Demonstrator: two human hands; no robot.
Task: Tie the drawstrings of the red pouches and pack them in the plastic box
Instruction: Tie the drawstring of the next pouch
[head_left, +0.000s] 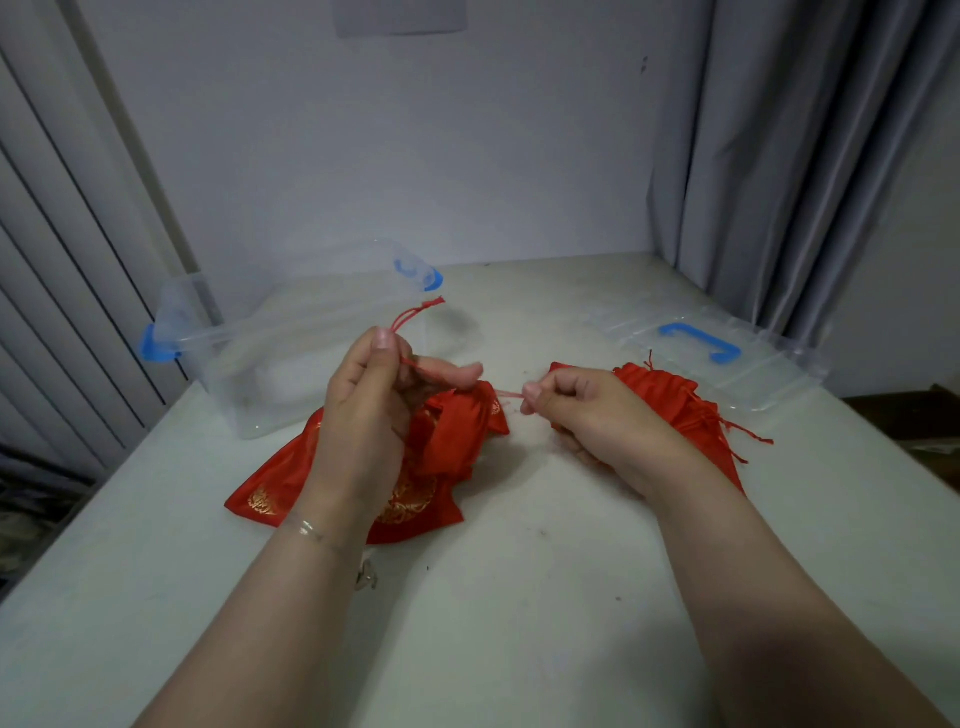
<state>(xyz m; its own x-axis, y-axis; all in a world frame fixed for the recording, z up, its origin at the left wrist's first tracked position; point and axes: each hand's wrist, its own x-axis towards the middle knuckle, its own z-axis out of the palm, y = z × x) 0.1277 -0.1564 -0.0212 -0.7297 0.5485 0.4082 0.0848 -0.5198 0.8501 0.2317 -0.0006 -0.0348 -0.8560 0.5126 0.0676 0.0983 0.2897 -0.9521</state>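
Note:
A red pouch (452, 431) with gold print lies bunched at the table's middle, on top of other flat red pouches (275, 493). My left hand (374, 405) pinches one red drawstring (415, 317) whose end sticks up past my thumb. My right hand (582, 410) pinches the other drawstring end, a short strand stretched from the pouch's mouth. A pile of more red pouches (685, 410) lies behind my right hand, partly hidden by it. The clear plastic box (249, 358) with blue latches stands open at the back left.
The box's clear lid (727, 358) with a blue handle lies flat at the back right. A grey curtain (779, 156) hangs on the right, a wall stands behind the white table (519, 571). The table's left edge drops off beside the box.

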